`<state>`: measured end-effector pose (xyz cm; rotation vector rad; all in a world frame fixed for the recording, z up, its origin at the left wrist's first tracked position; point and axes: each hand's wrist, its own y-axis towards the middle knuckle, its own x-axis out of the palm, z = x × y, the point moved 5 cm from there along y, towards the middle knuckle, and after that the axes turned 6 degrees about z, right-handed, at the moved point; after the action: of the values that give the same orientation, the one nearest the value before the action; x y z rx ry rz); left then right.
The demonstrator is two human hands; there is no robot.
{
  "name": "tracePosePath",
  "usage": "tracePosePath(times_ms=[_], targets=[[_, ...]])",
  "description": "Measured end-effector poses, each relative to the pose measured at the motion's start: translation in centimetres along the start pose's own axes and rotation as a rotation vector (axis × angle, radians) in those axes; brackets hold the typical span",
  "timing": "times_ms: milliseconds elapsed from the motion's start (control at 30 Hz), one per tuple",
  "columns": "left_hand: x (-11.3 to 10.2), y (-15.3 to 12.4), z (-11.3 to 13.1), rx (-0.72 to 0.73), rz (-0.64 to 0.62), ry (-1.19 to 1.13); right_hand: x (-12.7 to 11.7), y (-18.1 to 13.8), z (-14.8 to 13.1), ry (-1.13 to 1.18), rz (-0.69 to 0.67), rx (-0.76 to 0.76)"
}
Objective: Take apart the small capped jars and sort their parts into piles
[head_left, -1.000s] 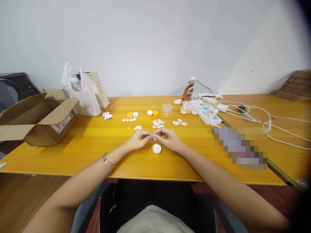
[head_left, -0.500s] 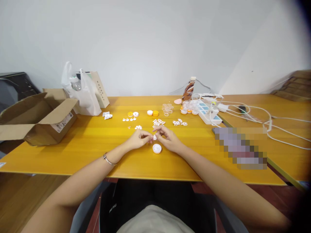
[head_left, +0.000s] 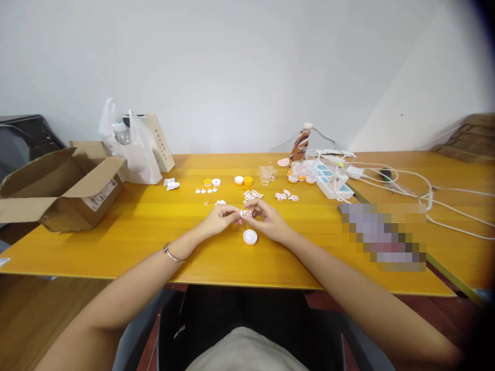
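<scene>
the small white piece sits pinched between the fingertips of both hands, held just above the table and a little beyond the round white cap. compared with a second ago the pinch has lifted and moved slightly away from the person. the piece also shows more clearly now as a little openwork ring rather than a speck. the cap has not moved; it lies flat on the wood, just below the fingers and apart from them. judging by this, the fiddling is with the small piece alone, and the cap is untouched.

the left hand comes in from the left with thumb and forefinger closed on the piece, the wrist low and wearing a thin bracelet. the right hand mirrors it, fingers curled and its tips clamped on the other side of the piece. both forearms rest near the table edge.

further out lie more white openwork pieces, a pair of orange and white caps, a power strip, a bottle and an open cardboard box.
</scene>
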<state>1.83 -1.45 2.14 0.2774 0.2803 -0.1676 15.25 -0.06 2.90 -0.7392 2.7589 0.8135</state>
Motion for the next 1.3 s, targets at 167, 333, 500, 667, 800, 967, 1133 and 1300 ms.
tracePosePath(times_ms=[167,333,500,667,800,967,1133,1300], targets=[[0.0,0.0,-0.2,-0.003,-0.014,-0.068,-0.1,0.0,-0.3,-0.038,-0.003,-0.044],[-0.1,0.1,-0.4,-0.003,-0.027,-0.092,-0.1,0.0,-0.4,-0.036,0.005,-0.059],[-0.1,0.1,0.0,0.001,-0.021,-0.109,-0.2,0.0,-0.4,-0.062,0.016,-0.071],[0.0,0.0,0.5,0.006,-0.013,-0.131,-0.3,0.0,-0.4,-0.056,0.011,-0.085],[-0.1,0.0,0.6,0.004,0.007,-0.094,-0.4,0.0,-0.4,-0.072,0.027,-0.070],[-0.3,0.1,0.3,0.028,0.048,0.033,-0.3,0.1,-0.5,-0.111,0.048,-0.061],[-0.8,0.1,0.4,0.044,0.106,0.059,-1.9,0.6,0.3,-0.098,0.249,-0.023],[-1.1,0.2,0.3,0.006,0.164,-0.006,-5.8,1.4,2.0,-0.109,0.544,0.056]])
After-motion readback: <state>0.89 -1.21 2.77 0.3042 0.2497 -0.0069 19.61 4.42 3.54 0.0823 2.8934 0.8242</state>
